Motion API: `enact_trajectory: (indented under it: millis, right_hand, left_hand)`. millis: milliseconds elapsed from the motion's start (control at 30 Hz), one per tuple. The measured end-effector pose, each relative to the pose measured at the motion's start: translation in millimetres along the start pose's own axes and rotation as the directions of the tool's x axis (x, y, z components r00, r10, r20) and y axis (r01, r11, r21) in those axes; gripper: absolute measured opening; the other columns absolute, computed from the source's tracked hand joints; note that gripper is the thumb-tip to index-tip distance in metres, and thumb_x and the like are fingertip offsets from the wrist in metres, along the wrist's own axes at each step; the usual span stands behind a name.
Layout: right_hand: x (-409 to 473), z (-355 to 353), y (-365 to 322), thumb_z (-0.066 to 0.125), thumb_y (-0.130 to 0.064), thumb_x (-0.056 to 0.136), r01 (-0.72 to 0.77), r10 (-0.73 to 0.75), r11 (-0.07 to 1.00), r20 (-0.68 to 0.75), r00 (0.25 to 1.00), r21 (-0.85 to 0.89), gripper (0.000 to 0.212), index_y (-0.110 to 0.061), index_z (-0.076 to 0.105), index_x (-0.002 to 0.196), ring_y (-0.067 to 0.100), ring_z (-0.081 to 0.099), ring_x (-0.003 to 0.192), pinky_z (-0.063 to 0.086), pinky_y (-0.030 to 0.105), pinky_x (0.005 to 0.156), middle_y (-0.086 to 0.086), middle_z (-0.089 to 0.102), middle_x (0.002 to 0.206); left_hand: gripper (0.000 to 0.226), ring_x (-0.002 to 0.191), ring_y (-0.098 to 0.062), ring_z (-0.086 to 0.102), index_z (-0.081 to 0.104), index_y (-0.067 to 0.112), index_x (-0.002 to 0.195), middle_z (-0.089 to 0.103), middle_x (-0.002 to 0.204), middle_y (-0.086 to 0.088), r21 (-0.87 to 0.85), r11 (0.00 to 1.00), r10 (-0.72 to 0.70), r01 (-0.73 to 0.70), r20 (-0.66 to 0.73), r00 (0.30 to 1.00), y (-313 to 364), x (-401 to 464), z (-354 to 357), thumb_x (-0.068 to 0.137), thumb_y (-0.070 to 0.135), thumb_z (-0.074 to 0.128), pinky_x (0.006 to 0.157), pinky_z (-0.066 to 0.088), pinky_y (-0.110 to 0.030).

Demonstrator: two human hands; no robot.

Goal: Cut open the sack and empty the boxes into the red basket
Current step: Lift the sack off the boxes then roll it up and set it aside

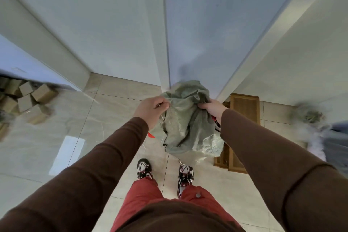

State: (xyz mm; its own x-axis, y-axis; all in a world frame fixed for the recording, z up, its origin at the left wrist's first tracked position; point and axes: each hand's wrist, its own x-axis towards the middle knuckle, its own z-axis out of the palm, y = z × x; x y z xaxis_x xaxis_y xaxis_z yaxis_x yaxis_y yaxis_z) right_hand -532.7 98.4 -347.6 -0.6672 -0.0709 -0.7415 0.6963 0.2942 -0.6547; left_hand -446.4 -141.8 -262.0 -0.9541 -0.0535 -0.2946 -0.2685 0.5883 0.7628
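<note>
A crumpled grey-green woven sack (188, 118) hangs in front of me above the tiled floor, limp and bunched. My left hand (151, 110) is closed on its upper left edge. My right hand (211, 108) grips its upper right edge; a red-and-black object (216, 121) pokes out under that wrist, partly hidden. Several small brown cardboard boxes (26, 98) lie piled at the far left on the floor. A small red bit (151, 135) shows beside my left forearm. The red basket itself is not visible.
White walls and a door edge (166, 43) rise straight ahead. A wooden slatted panel (243, 111) lies on the floor at the right. A blurred grey bundle (308, 115) and a grey container (337, 143) sit at the far right. My feet (163, 171) stand on glossy tiles.
</note>
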Motion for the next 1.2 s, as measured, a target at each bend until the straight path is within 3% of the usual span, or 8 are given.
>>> enact_trajectory:
  millis: [200, 400, 567, 667, 800, 1000, 1100, 1200]
  right_hand:
    - [-4.1, -18.7, 18.5, 0.078, -0.020, 0.094, -0.036, 0.038, 0.942, -0.001, 0.999, -0.333, 0.071, -0.006, 0.044, 0.156, 0.012, 0.047, 0.072, 0.036, 0.022, 0.059, -0.002, 0.058, 0.097]
    - [-9.0, -18.8, 67.2, 0.061, 0.002, 0.100, -0.143, 0.115, 0.966, -0.141, 0.983, -0.213, 0.017, 0.001, 0.064, 0.117, 0.014, 0.047, 0.060, 0.041, 0.025, 0.054, 0.016, 0.063, 0.098]
    - [-19.9, -0.1, 120.2, 0.048, -0.011, 0.109, -0.343, 0.333, 0.938, -0.137, 0.933, -0.058, 0.020, -0.010, 0.057, 0.127, 0.017, 0.042, 0.054, 0.039, 0.025, 0.048, 0.011, 0.064, 0.089]
    - [-28.4, 20.5, 147.0, 0.063, -0.009, 0.100, -0.373, 0.368, 0.924, -0.060, 0.928, -0.085, 0.009, 0.000, 0.063, 0.099, 0.016, 0.038, 0.049, 0.031, 0.026, 0.047, 0.010, 0.060, 0.083]
    - [-33.9, 57.6, 147.8, 0.077, -0.017, 0.090, -0.304, 0.304, 0.953, -0.009, 0.953, 0.018, 0.038, -0.007, 0.056, 0.060, 0.014, 0.034, 0.042, 0.028, 0.023, 0.042, 0.007, 0.060, 0.064]
    - [-29.9, 85.3, 138.9, 0.055, -0.009, 0.099, -0.342, 0.340, 0.927, 0.038, 0.940, 0.157, 0.024, -0.003, 0.064, 0.078, 0.015, 0.036, 0.049, 0.029, 0.026, 0.050, 0.005, 0.059, 0.072]
    - [-31.0, 83.6, 154.2, 0.063, -0.010, 0.099, -0.311, 0.327, 0.929, -0.052, 0.943, 0.202, 0.008, -0.003, 0.062, 0.102, 0.014, 0.034, 0.046, 0.029, 0.025, 0.044, 0.004, 0.050, 0.063]
    - [-33.0, 76.5, 174.5, 0.074, -0.013, 0.093, -0.315, 0.338, 0.927, -0.089, 0.937, 0.202, 0.022, -0.005, 0.054, 0.101, 0.016, 0.037, 0.045, 0.030, 0.028, 0.044, 0.006, 0.046, 0.059]
  left_hand:
    - [0.027, 0.070, -0.017, 0.058, 0.069, 0.031, 0.076, 0.058, 0.074, -0.001, -0.173, 0.983, -0.065, 0.068, 0.023, 0.998, -1.7, 28.7, 8.7, 0.094, 0.012, 0.064, 0.069, 0.061, -0.042]
    - [0.023, 0.069, -0.022, 0.060, 0.071, 0.022, 0.076, 0.065, 0.076, -0.006, -0.163, 0.980, -0.109, 0.112, 0.028, 0.994, -5.8, 45.6, 20.6, 0.093, 0.009, 0.063, 0.070, 0.061, -0.043]
    - [0.030, 0.068, -0.025, 0.057, 0.065, 0.021, 0.071, 0.058, 0.068, -0.005, -0.288, 0.948, -0.137, 0.138, 0.024, 0.990, 14.1, 55.3, 12.9, 0.095, 0.005, 0.061, 0.074, 0.057, -0.046]
    - [0.023, 0.070, -0.025, 0.058, 0.065, 0.015, 0.077, 0.060, 0.074, -0.012, -0.293, 0.950, -0.119, 0.112, -0.008, 0.993, 32.9, 62.9, 2.9, 0.097, 0.007, 0.059, 0.072, 0.057, -0.040]
    - [0.013, 0.071, -0.023, 0.059, 0.065, 0.008, 0.089, 0.059, 0.082, -0.013, -0.369, 0.920, -0.159, 0.131, -0.047, 0.986, 54.6, 71.8, -7.2, 0.099, 0.009, 0.056, 0.067, 0.061, -0.033]
    - [0.026, 0.071, -0.021, 0.062, 0.057, 0.015, 0.076, 0.060, 0.088, -0.014, -0.503, 0.848, -0.225, 0.167, -0.057, 0.973, 81.9, 82.2, -12.7, 0.100, 0.006, 0.052, 0.063, 0.061, -0.031]
    - [0.026, 0.072, -0.022, 0.061, 0.056, 0.014, 0.075, 0.058, 0.088, -0.015, -0.508, 0.850, -0.197, 0.140, -0.061, 0.978, 94.4, 82.2, -18.2, 0.100, 0.006, 0.052, 0.077, 0.062, -0.041]
    - [0.025, 0.067, -0.018, 0.062, 0.055, 0.013, 0.077, 0.059, 0.088, -0.014, -0.528, 0.843, -0.163, 0.108, -0.060, 0.985, 108.2, 78.0, -24.7, 0.101, 0.006, 0.052, 0.072, 0.063, -0.037]
